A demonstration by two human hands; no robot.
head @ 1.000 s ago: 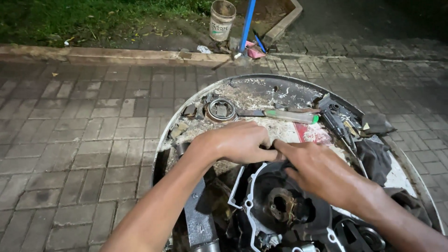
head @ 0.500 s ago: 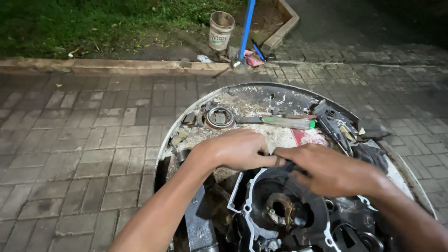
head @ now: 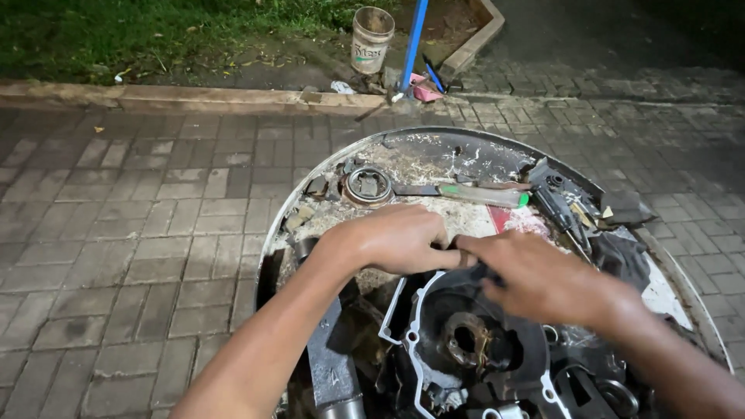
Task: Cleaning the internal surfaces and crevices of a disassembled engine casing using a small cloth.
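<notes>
My left hand (head: 400, 238) is curled over the upper left edge of a dark engine case (head: 466, 341) with a pale gasket outline and a rusty shaft hole in its middle. My right hand (head: 539, 275) reaches in from the right, its fingers meeting the left hand's at the case's top edge. What the fingers pinch there is hidden. The case lies in a large round metal tray (head: 466, 143) on the brick paving.
On the tray's far side lie a metal bearing ring (head: 368, 186), a screwdriver with a clear handle and green tip (head: 485, 194), black parts (head: 563, 202) and a dark rag (head: 621, 252). Beyond the kerb (head: 178, 97) stand a bucket (head: 372, 37) and a blue pole (head: 413, 35).
Both hands have stayed on the case's top edge; the right hand's fingers have slid slightly left toward the left hand. The view has tilted a little.
</notes>
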